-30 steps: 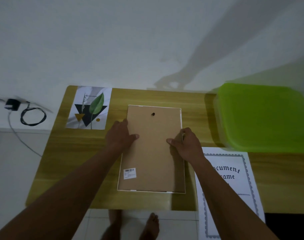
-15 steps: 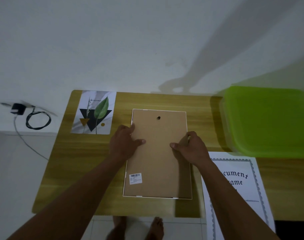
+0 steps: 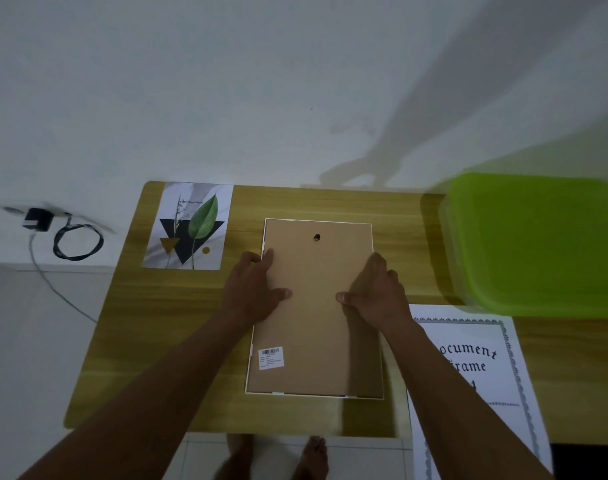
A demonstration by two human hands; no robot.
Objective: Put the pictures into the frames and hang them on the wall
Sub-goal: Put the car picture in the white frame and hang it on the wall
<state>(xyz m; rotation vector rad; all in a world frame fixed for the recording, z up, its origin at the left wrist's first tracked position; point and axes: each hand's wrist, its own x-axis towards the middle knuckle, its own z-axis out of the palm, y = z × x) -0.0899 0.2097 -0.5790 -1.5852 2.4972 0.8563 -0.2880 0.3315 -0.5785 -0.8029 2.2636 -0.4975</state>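
The left hand and right hand hold the frame by its long sides. The left one's fingers are bent at the 9 o'clock edge and the right one's at the 3 o'clock edge. Each thumb lies flat on the brown backing, pointing inward, and the thumbs are apart. I cannot tell whether the fingertips reach under the rim.

The frame lies face down in the middle of the bench, with its thin white rim showing all round. A small dark hole sits near its 12 o'clock end and a barcode sticker near its 7 o'clock corner.

At 10 o'clock from the frame a leaf print lies flat at the bench's far edge, apart from the frame. At 2 o'clock stands a green tub, blurred. At 4 o'clock lies a sheet with an ornate border and the words "Document Frame". It is partly under the right forearm and hangs over the near edge of the bench, and its far edge meets the tub.

Beyond the bench at 9 o'clock, a black charger and a coiled cable lie by the wall. At 6 o'clock, bare feet stand on the floor.
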